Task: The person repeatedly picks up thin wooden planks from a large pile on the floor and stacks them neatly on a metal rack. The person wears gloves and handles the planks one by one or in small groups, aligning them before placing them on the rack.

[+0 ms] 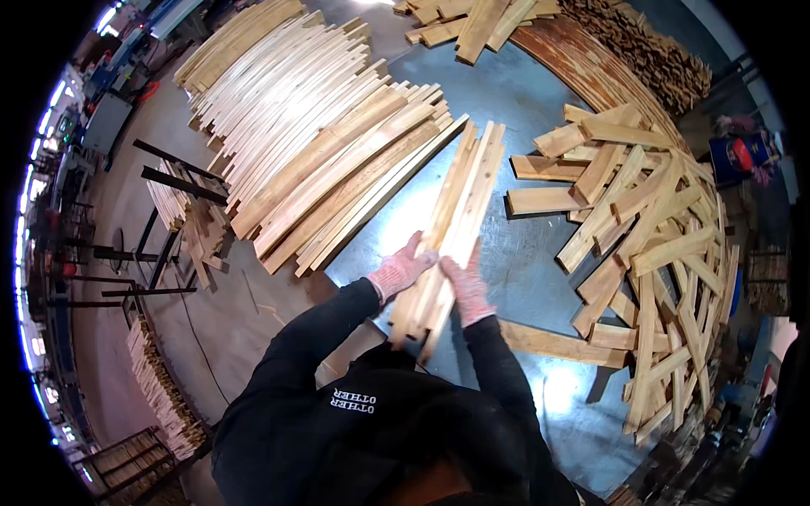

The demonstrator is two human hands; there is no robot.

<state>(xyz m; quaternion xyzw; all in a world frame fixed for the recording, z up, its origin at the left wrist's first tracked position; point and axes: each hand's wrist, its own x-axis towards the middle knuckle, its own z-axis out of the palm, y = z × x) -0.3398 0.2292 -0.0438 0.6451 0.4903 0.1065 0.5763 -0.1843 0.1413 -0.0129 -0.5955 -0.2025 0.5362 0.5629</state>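
Note:
A small bundle of wooden strips [456,207] lies lengthwise in front of me over the blue-grey metal table [506,93]. My left hand [401,268], in a pinkish-white work glove, is closed on the bundle's left side, its thumb over the top. On the right side my right hand [469,285], gloved alike, presses against the strips with its thumb on top too. The strips' near ends reach close to my body and are slightly blurred. Left of the bundle, long boards [346,169] lie side by side in a broad row.
A jumbled heap of short boards [650,219] covers the table's right side. More boards [485,21] lie at the far edge. One single board [561,344] rests near my right forearm. Black metal bars [181,173] jut out at the left, with stacked wood [164,388] below on the floor.

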